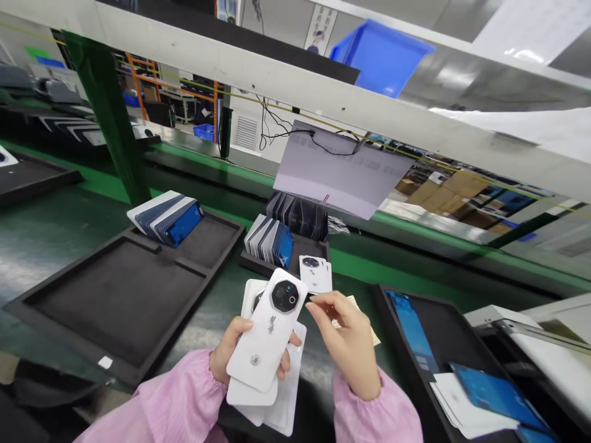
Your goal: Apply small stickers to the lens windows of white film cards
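Left hand (231,354) grips a fanned stack of white phone back covers (265,335), fingers wrapped underneath, mostly hidden by the covers; lower covers only show as edges. Top cover faces up, black camera ring toward the far end. Right hand (348,344) pinches narrow at the top cover's far right edge, thumb and forefinger touching it; what is between the fingertips is hard to make out. Pink sleeves cut off by the bottom frame edge. Just beyond the fingers, another white cover (315,274) lies on the green counter (55,227), partly overlapped. Left, a black foam tray (120,295), its near recess bare, a leaning row of blue-white covers (168,216) at its far corner. Right, a second black tray (443,344) holds blue-filmed pieces, cut off by the frame edge. Farther, a smaller tray with another leaning row (270,240), dark parts behind unclear. Open counter strip between the trays. Overhead beam (277,74) and blue bin (381,55) beyond.
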Tool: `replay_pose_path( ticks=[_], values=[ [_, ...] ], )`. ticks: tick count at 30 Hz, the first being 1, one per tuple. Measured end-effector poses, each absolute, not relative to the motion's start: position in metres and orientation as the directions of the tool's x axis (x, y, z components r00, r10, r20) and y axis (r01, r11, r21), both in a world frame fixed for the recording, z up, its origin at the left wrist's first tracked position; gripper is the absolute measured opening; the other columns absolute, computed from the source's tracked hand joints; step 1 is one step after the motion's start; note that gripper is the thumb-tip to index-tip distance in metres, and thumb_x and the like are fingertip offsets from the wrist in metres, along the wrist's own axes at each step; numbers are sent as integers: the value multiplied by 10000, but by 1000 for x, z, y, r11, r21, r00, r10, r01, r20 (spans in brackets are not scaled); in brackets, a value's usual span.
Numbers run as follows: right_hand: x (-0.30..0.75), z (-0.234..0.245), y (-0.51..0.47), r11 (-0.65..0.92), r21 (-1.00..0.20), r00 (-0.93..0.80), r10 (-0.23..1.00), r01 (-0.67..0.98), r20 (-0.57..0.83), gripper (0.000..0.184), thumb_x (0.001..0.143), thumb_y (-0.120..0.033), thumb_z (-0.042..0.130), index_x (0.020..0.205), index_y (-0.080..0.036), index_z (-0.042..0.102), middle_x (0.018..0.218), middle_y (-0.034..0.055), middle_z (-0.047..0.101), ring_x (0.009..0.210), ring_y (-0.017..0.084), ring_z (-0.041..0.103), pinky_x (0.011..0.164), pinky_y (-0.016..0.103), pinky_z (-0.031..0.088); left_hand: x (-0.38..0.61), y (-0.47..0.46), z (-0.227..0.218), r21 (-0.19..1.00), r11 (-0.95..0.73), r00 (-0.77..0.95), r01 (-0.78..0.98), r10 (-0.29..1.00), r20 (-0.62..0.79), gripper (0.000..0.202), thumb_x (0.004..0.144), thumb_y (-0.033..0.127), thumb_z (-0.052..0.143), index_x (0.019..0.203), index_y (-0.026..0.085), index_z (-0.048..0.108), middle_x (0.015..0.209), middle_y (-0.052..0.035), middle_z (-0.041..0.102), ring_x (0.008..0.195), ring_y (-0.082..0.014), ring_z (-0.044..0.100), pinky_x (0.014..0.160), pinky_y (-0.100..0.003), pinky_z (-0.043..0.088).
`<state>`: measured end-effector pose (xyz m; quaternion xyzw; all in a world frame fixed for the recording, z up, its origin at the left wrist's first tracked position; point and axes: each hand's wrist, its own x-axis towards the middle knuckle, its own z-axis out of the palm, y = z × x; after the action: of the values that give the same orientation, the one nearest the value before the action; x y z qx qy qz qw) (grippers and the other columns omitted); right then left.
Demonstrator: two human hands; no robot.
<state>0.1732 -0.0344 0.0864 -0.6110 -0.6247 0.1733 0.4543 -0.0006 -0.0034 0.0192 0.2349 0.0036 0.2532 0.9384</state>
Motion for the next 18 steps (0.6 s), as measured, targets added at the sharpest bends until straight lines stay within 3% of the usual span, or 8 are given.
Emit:
replay_pose_path(
  ticks=[3,7,10,15,18],
  values=[
    [171,109,-19,190,-753,53,957,630,285,64,769,-220,616,820,-186,601,729,-5,594,609,124,530,575,251,425,-1,-5,22,483,757,886,-440,453,98,605,718,443,443,1091,-17,570,825,-160,656,675,-209,613,541,-250,403],
    [170,114,1,131,-759,36,979,638,199,47,739,-193,630,756,-177,589,665,-18,576,572,121,506,572,253,421,-2,-5,23,531,716,867,-453,494,74,522,683,404,519,1044,39,613,972,-151,636,688,-176,598,554,-233,405],
    [172,114,4,131,-756,-16,987,641,158,61,760,-199,601,712,-184,567,634,-21,555,569,128,501,560,256,419,-2,-4,23,570,696,868,-436,492,63,507,665,400,544,1018,48,631,947,-136,637,692,-169,589,592,-239,418],
    [167,119,-18,280,-590,-143,952,757,269,131,837,-173,477,709,-198,494,744,26,562,708,171,538,650,304,444,2,-5,15,479,726,847,-493,525,77,530,719,420,448,1042,31,607,878,-150,650,682,-199,599,622,-285,422],
    [161,124,-38,483,-529,-444,871,697,210,186,864,-171,409,724,-216,524,740,37,580,714,181,559,619,299,468,2,-6,11,381,779,855,-498,515,63,579,736,450,396,1092,30,577,836,-140,665,701,-218,611,667,-303,416]
  ],
)
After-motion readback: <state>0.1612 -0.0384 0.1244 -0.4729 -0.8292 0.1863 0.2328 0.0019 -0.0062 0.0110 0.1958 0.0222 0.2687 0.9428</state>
